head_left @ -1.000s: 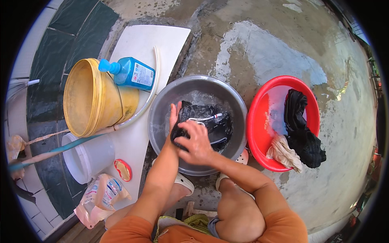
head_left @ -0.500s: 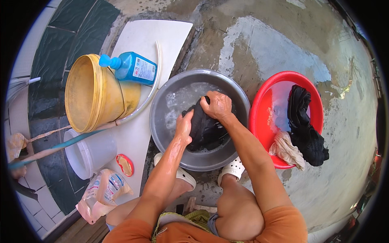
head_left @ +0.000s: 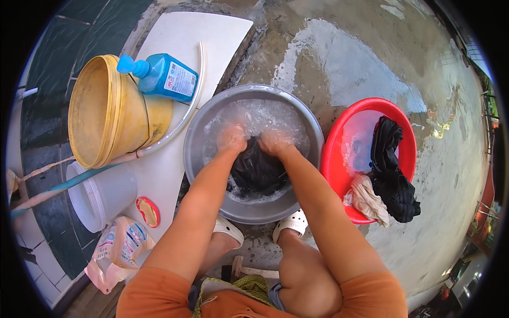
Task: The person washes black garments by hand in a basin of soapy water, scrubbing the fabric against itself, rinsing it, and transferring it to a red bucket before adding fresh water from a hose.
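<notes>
A grey basin [head_left: 204,197] of sudsy water stands in front of me, with a wet black garment [head_left: 257,170] bunched in it. My left hand [head_left: 232,138] and my right hand [head_left: 275,141] are down in the foamy water, closed on the garment's far edge, a small gap apart. Splashing and motion blur hide most of the fingers. The near part of the cloth spreads out below my wrists, partly under water. Foam lies all around it.
To the right, a red basin [head_left: 404,117] holds black clothes [head_left: 389,168] and a pale cloth [head_left: 367,199] hanging over its rim. At left are a yellow bucket [head_left: 119,111], a blue pump bottle [head_left: 161,77], a hose [head_left: 196,95], a clear bucket [head_left: 114,192] and a plastic bag [head_left: 119,249].
Both hands have dropped from above the water into it, taking the lifted part of the black garment down and splashing. The garment now lies flatter. My view has shifted slightly.
</notes>
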`<state>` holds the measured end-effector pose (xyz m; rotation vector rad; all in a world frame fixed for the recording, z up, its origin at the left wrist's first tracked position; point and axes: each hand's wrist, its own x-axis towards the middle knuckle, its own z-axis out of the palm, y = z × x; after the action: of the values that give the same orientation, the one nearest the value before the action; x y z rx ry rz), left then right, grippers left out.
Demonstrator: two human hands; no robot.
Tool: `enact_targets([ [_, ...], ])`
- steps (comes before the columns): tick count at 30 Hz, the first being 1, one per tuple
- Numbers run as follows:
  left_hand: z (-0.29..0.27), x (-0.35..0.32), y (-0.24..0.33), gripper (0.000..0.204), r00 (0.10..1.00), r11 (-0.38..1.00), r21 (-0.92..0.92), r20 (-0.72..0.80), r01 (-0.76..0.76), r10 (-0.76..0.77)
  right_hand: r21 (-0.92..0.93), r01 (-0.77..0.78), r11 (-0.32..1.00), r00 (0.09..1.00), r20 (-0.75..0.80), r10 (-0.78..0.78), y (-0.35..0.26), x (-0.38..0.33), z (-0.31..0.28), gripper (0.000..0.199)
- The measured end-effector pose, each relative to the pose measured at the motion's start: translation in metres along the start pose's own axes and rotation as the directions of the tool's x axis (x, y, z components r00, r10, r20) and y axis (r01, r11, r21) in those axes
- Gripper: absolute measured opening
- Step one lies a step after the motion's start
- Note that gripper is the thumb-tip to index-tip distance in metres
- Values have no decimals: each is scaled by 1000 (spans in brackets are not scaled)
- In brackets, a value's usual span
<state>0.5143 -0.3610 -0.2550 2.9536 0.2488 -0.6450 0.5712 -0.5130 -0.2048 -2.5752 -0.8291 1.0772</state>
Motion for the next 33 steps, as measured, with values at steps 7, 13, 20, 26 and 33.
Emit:
enact_targets([
  [7, -90, -24, 3, 27, 983, 666, -746, 117, -7, 141, 300, 230, 926, 952, -268, -149, 7, -57, -8, 42],
  [13, -18, -146, 22, 21, 863, 883, -148, -334, -445, 379, -103, 235, 967, 937, -241, -253, -15, -123, 47, 40],
  [20, -4, -94, 27, 21, 952, 940, -155, -77, -305, 296, -296, 233, 926, 939, -179, -293, 11, -61, 55, 34],
  [26, -27, -36, 32, 31, 992, 959, -280, -99, 50, -81, 95, -23, 995, 1000, 24, 21, 3, -6, 19, 40],
  [33, -40, -20, -28, 45, 852, 13, -926, 342, 378, -396, 690, -182, 701, 978, 51, 203, 5, 1, -19, 44],
])
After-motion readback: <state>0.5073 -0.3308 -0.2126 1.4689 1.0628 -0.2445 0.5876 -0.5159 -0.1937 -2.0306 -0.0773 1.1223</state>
